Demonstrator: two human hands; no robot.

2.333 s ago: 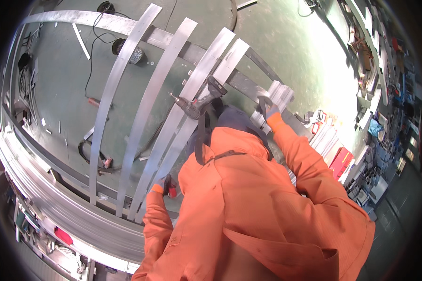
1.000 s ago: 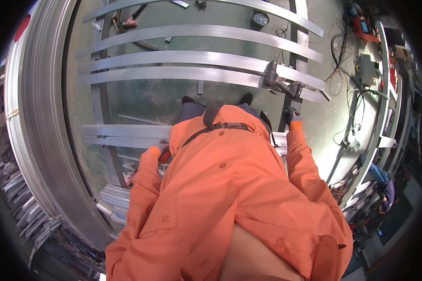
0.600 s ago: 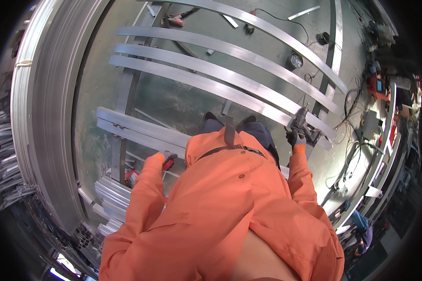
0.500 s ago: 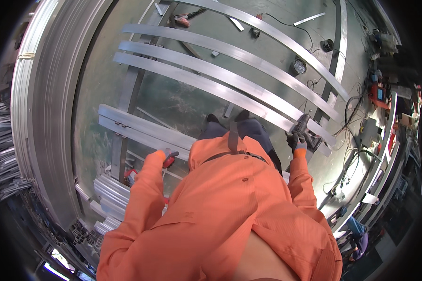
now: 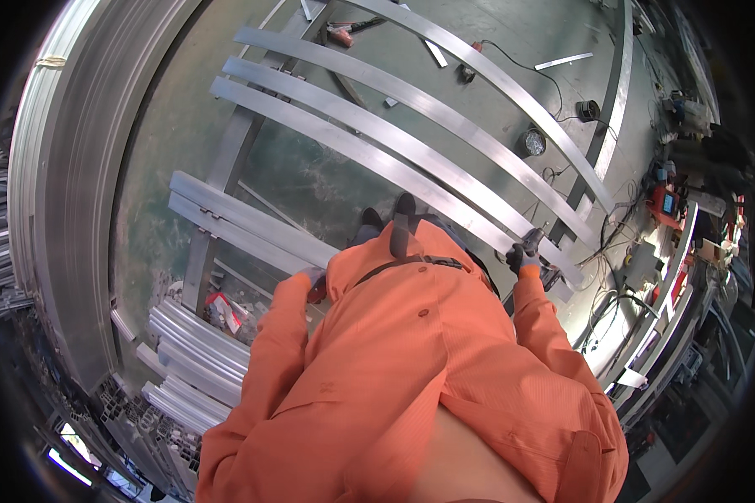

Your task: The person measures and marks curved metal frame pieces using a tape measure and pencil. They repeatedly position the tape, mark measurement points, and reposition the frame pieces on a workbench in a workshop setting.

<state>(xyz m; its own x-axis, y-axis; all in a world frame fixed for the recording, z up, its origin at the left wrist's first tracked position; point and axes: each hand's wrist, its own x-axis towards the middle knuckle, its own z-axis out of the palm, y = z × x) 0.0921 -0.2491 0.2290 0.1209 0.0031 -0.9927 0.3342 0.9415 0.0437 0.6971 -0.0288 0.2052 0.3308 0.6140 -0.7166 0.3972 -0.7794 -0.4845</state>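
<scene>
Gripping a dark power tool [image 5: 535, 251], the right hand [image 5: 522, 258] closes its grip on it over a long aluminium bar [image 5: 445, 205]; the left hand [image 5: 314, 283] looks curled beside a shorter bar [image 5: 252, 225], its hold unclear. A slip could gouge metal or snag the trailing cable [image 5: 600, 293].

Long metal bars [image 5: 411, 134] lie side by side on the floor [image 5: 310, 180], running from far left to near right. A stack of shorter profiles [image 5: 193, 352] lies near left. Cables and tools [image 5: 646, 218] lie at the right.
</scene>
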